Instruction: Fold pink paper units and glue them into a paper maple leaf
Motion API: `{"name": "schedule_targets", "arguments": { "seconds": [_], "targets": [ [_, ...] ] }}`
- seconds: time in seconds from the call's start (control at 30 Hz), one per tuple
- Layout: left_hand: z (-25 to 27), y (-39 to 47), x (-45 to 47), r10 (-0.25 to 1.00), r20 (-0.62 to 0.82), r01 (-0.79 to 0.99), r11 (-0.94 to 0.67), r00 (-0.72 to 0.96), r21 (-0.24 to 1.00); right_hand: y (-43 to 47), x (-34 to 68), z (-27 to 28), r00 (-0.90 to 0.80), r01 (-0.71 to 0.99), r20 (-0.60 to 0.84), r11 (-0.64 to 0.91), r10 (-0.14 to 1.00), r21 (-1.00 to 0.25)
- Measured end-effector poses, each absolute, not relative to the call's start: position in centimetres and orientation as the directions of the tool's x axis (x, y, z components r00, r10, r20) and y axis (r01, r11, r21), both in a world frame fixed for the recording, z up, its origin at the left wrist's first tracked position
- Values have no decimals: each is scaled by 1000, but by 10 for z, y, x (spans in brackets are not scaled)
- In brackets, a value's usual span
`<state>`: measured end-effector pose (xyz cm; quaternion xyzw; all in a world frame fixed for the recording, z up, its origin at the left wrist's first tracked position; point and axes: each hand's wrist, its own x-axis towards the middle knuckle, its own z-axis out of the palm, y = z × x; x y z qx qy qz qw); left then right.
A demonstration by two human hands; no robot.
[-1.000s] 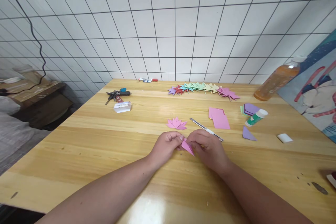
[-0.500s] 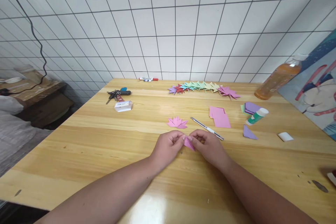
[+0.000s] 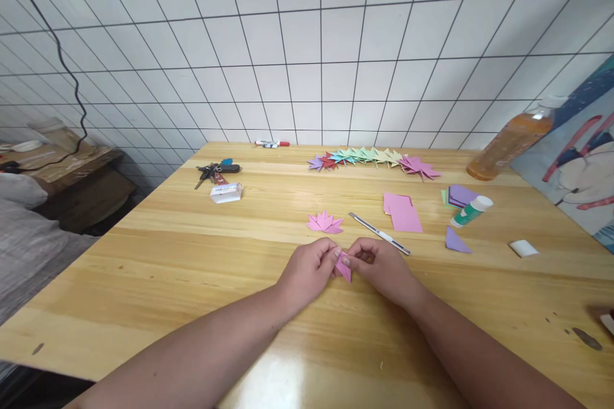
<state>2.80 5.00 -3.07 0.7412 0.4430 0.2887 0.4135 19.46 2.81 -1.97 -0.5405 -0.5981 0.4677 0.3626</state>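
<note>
The left hand [image 3: 309, 271] pinches a folded pink paper [image 3: 343, 271] between thumb and fingers, while the right hand [image 3: 384, 268] grips the same piece from the other side. The paper sits between the fingertips, over the middle of the table [image 3: 192, 307]. Its narrow tip points at the table's near edge, its long axis slanting a little — from far left to near right; whether it touches the wood, I cannot tell. Just beyond it lies a pink paper fan [image 3: 325, 222], points spread toward the far edge, with a utility knife [image 3: 378, 232] and pink paper sheets [image 3: 404, 213] to its right. The table is pale, glossy wood, its far edge against a white tiled wall [image 3: 302, 45] with dark joints. A row of folded paper pieces [image 3: 367, 156] lies along that edge, keys [image 3: 211, 171] toward the far left corner, a bottle [image 3: 511, 144] toward the far right — and a black cable [image 3: 57, 45] hangs at left.
</note>
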Motion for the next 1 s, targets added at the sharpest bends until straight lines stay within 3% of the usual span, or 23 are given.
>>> {"name": "schedule_targets", "arguments": {
  "seconds": [0.2, 0.37, 0.6, 0.93, 1.0],
  "targets": [
    [-27, 50, 28, 895, 90, 437, -299, 437, 849, 29, 198, -13, -189, 296, -58, 0, 980, -955],
    [-31, 52, 29, 878, 41, 317, -215, 477, 924, 29, 194, -14, -39, 296, -39, -26, 998, -955],
    [-26, 52, 29, 849, 41, 331, -250, 527, 910, 27, 187, -19, 53, 345, -30, -46, 998, -937],
    [-32, 52, 29, 857, 21, 356, -235, 515, 905, 30, 190, -21, -43, 177, -124, -115, 991, -978],
    [-34, 52, 29, 852, 25, 372, -254, 523, 893, 30, 192, -19, -54, 221, -86, -72, 995, -973]
  ]
}}
